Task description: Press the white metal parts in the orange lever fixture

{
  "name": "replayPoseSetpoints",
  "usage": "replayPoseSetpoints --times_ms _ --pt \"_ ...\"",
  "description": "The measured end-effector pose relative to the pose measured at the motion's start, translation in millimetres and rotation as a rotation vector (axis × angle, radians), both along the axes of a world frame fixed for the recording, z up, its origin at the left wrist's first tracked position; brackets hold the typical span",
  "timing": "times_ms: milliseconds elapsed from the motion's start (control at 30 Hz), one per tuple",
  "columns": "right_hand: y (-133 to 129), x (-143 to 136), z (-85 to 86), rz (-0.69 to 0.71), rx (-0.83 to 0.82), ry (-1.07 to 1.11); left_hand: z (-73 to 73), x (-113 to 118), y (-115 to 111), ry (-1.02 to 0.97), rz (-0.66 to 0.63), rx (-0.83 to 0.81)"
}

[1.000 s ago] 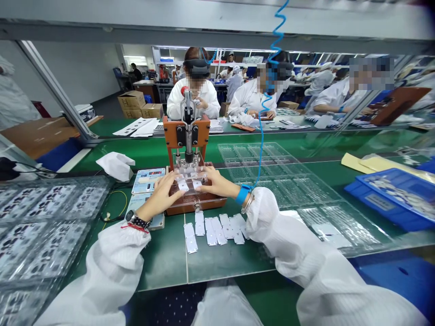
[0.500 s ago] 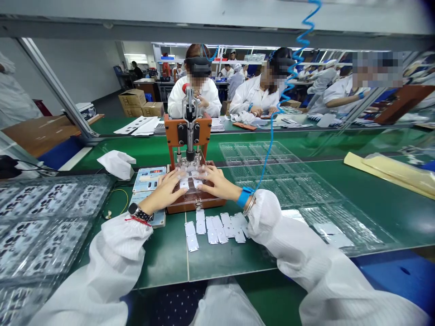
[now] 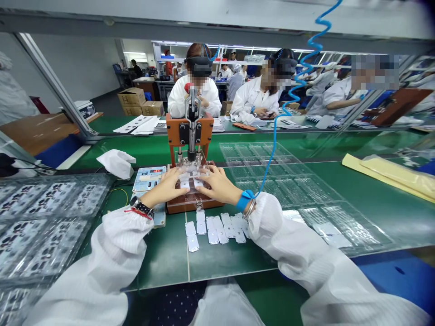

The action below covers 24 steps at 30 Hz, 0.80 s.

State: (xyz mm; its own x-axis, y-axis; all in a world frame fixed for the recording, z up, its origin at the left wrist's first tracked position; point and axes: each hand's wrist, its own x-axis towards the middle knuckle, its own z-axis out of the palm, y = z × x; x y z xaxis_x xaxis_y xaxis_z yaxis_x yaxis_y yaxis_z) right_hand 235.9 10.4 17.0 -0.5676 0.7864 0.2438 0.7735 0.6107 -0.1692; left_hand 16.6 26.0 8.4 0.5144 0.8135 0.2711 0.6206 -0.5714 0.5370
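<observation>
An orange-framed press (image 3: 190,131) with a red-tipped lever stands on a brown base. My left hand (image 3: 167,186) rests at the left side of its clear plate (image 3: 192,171), thumb spread from the fingers. At the plate's right side lies my right hand (image 3: 219,184), with its fingers apart and touching the plate. Small white pieces (image 3: 190,184) show between my thumbs. Neither hand is closed round anything. In front of the base, several white flat parts (image 3: 217,230) lie on the green table (image 3: 163,262).
Clear trays with dark-marked parts (image 3: 50,199) fill the left. A blue control box (image 3: 148,179) and white cloth (image 3: 116,163) stand beside the press. Clear trays (image 3: 288,185) and yellow sheets (image 3: 387,176) lie right. A blue coiled cord (image 3: 273,140) joins my right wristband. People sit opposite.
Both hands stay on the press plate with only a slight shift. The coiled cord has swung to the right in view. A person opposite has moved their hands a little.
</observation>
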Motion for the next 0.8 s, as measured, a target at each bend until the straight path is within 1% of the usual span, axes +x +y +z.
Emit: replayPoseSetpoints --times_ms 133,333,533,700,800 --pt "2 -2 0.4 0.025 0.027 -0.030 5.0 2 7 0.043 -0.038 -0.003" --pt "3 -3 -2.6 0.051 -0.030 -0.051 12.5 3 8 0.079 -0.049 -0.012" --pt "6 0 -4.7 0.064 -0.092 0.023 20.7 8 10 0.101 -0.063 -0.007" --pt "9 1 -6.3 0.067 -0.121 0.063 27.1 10 11 0.087 -0.146 0.011" --pt "12 0 -4.1 0.076 -0.136 0.082 28.6 10 12 0.082 -0.154 0.012"
